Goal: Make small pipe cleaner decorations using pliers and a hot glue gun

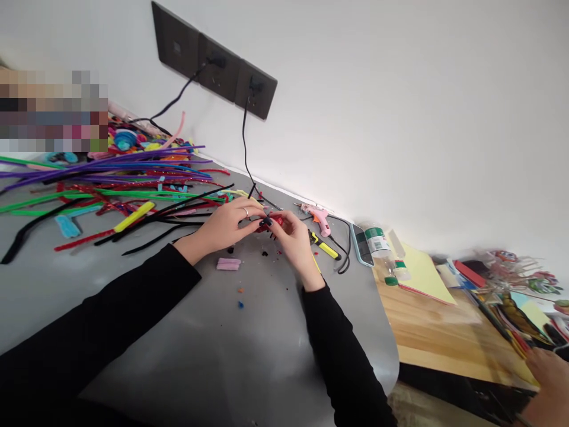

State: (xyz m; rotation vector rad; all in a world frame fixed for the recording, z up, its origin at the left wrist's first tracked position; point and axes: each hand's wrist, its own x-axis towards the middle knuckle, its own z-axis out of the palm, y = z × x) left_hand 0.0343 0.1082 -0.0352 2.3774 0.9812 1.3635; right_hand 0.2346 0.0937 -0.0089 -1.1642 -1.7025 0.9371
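Note:
My left hand, with a ring on one finger, reaches in over the grey table, its thumb and fingertips pinched together. My right hand meets it fingertip to fingertip, also pinching. Between them is a small red piece of fuzzy pipe cleaner, mostly hidden by the fingers, so its shape cannot be made out. Dark bits lie on the table just below the hands. Nearer to me rests a folded pink pipe cleaner piece.
Loose pipe cleaners spread across the left. Right of my hands lie a pink glue gun, a yellow-handled cutting tool, a phone and a plastic bottle. Another person's hand shows at the wooden table.

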